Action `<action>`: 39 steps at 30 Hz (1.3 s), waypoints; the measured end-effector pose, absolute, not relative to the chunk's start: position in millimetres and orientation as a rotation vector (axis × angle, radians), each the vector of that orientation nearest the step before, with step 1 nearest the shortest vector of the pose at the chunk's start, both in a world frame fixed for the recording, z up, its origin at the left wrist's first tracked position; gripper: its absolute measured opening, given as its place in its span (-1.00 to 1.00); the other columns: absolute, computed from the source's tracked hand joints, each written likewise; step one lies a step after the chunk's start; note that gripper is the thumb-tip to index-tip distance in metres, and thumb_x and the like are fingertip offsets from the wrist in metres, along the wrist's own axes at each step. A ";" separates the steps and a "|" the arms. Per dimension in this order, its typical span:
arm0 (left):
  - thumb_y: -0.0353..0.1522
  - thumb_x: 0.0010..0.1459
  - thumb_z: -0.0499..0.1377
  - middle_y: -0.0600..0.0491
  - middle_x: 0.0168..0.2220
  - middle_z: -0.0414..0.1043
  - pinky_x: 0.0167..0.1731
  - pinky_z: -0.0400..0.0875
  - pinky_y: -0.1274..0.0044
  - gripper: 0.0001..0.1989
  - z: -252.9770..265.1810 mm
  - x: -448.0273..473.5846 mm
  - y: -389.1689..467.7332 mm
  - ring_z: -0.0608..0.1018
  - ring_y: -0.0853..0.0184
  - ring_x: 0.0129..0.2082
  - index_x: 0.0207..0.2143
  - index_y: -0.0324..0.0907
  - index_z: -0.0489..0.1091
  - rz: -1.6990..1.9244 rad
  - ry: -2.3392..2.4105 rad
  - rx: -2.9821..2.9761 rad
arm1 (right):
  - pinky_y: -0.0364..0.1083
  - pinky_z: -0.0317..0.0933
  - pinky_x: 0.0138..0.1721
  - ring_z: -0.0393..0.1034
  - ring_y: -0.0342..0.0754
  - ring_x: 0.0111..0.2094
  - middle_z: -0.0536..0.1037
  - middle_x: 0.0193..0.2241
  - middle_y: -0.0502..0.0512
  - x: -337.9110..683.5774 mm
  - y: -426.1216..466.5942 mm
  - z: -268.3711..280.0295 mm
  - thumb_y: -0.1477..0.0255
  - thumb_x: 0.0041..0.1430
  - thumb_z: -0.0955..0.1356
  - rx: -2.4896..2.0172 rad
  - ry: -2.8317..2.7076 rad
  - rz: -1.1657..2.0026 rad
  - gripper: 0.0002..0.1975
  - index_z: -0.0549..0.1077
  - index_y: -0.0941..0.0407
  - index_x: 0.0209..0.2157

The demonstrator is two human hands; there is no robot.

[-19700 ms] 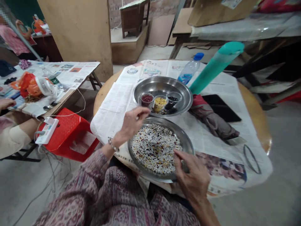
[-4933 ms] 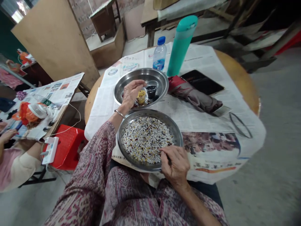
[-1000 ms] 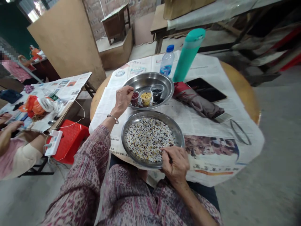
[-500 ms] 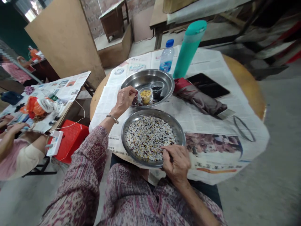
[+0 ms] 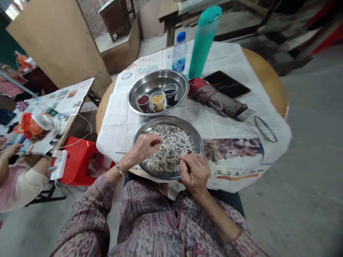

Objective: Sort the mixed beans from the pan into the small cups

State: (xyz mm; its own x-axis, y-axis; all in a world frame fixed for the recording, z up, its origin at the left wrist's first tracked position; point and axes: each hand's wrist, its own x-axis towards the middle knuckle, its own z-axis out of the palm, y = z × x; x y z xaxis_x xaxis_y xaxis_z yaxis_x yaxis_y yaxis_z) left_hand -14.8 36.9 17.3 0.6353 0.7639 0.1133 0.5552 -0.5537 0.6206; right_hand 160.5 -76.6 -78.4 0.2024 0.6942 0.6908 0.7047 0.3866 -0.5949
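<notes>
Mixed white, black, yellow and red grains [image 5: 171, 146] cover the round steel plate [image 5: 198, 137] nearest me. Over its left side hangs my left hand [image 5: 143, 147], fingers curled in with the tips together; anything in them is too small to see. At the lower right rim my right hand [image 5: 195, 172] has thumb and forefinger pinched close to the grains, their contents hidden. Behind stands a steel basin [image 5: 146, 82] with three clear cups: one of red beans [image 5: 143, 102], one of yellow grains [image 5: 158, 101] and one of black beans [image 5: 169, 95].
A water bottle [image 5: 179, 53], a teal flask [image 5: 204, 43], a folded umbrella [image 5: 217, 100] and a dark tablet [image 5: 227, 84] stand or lie on the newspaper-covered table [image 5: 112, 125]. To the left are a red stool [image 5: 83, 160], a power strip [image 5: 59, 164] and another person's hand [image 5: 10, 150].
My left hand has come back from the red bean cup to above the grain plate. The right hand stays pinched at the plate's rim. The whole view has shifted slightly.
</notes>
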 end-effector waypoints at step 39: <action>-0.50 0.26 0.07 -0.02 -0.13 0.40 0.04 0.38 0.39 -0.82 -5.1 28.5 45.6 0.45 0.24 -0.05 -0.15 -0.19 0.43 -0.066 0.683 2.849 | 0.04 0.28 -0.13 0.40 0.03 -0.25 0.54 -0.36 0.08 159.5 -78.1 -79.7 0.50 0.22 0.28 -1.414 -1.419 0.033 -0.87 0.44 0.05 -0.25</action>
